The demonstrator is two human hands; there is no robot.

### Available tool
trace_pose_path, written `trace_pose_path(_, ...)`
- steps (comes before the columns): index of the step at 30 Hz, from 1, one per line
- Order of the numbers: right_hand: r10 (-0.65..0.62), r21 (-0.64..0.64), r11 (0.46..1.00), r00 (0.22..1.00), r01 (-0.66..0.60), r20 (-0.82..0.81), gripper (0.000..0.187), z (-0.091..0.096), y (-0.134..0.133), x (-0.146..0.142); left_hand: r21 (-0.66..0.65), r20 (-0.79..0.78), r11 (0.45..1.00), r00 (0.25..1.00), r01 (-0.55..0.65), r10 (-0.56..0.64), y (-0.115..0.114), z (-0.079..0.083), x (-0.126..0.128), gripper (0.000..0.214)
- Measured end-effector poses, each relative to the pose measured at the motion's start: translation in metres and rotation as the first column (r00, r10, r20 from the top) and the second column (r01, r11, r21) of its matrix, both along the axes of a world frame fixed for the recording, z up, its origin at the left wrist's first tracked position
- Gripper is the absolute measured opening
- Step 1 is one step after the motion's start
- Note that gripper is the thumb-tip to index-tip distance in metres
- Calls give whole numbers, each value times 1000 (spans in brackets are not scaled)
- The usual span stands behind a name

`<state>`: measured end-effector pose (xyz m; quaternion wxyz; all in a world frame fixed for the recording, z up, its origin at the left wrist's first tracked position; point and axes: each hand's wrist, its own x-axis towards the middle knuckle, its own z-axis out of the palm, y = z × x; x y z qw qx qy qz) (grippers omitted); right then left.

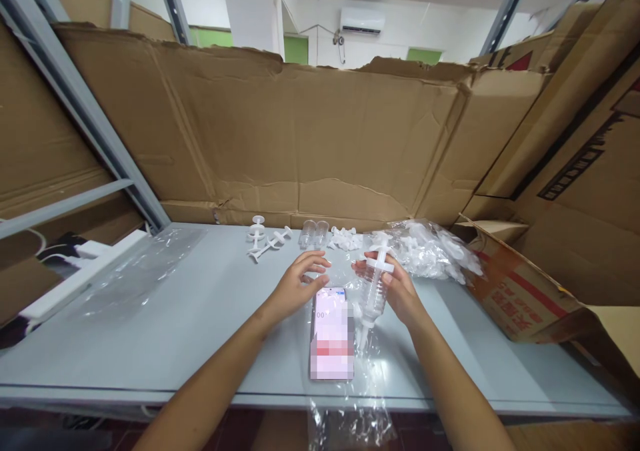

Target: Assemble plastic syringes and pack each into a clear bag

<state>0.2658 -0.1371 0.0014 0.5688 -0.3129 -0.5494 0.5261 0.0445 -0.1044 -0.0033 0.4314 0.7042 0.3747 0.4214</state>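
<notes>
My right hand (397, 291) grips a clear plastic syringe (373, 291) with a white plunger, held tip-down above the grey table (200, 331). My left hand (299, 285) hovers just left of it with fingers curled and apart, holding nothing, right over the top edge of a phone (331, 331) lying with its screen lit. Behind the hands lie white plungers (265, 239), two clear barrels (313, 233) and small white caps (346, 239).
A clear bag of white plastic parts (430, 247) lies at right, beside an open cardboard box (520, 291). Clear plastic film (145, 264) covers the table's left. Cardboard walls (300, 137) enclose the back and sides. A white power strip (75, 277) lies at far left.
</notes>
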Motion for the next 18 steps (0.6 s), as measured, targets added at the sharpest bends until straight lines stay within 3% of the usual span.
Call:
trace_pose_path(3,-10,35,999,999,9,30,38,-3,1,1,-49,31,997,998,65,-63,5,-4,-2,19)
trace_pose_path(8,-34,37,999,998,32,47,36,-5,2,4,-21,-17,992,992,123,-123,4,1,-5,23)
trace_pose_path(18,-47,47,998,996,43,80,38,-2,0,1,-6,56,1000,998,6,-5,0,2,-2,19)
